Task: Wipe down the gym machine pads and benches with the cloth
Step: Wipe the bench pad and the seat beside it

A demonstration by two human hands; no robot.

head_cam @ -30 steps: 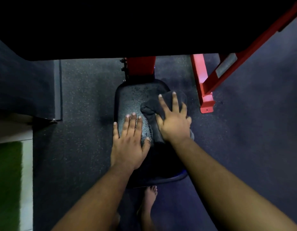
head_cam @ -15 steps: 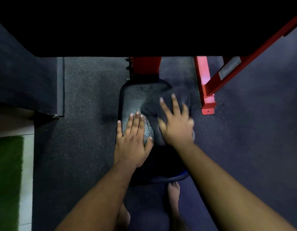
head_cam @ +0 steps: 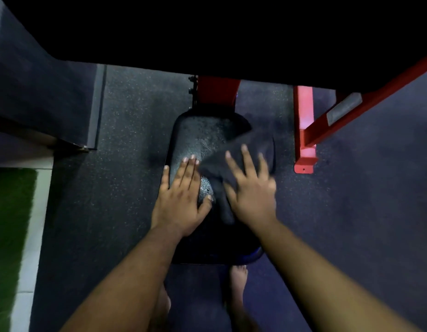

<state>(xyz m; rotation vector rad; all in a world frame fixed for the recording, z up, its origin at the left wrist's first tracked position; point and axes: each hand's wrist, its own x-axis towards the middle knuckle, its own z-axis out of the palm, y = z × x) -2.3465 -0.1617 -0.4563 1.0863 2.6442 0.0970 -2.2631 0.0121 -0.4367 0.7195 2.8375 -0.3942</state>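
Diagonally across the seat pad [head_cam: 202,133] lies the cloth [head_cam: 246,149].

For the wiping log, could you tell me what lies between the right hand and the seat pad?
In the head view, the dark cloth lies under the right hand, on the seat pad.

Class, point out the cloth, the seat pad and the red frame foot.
cloth [head_cam: 249,149], head view, its far flat part.
seat pad [head_cam: 198,135], head view, bare far surface.
red frame foot [head_cam: 304,161], head view, its lower end.

Glossy black seat pad [head_cam: 202,137], matt dark cloth [head_cam: 246,152], painted red metal frame [head_cam: 303,121], speckled rubber floor [head_cam: 126,140]
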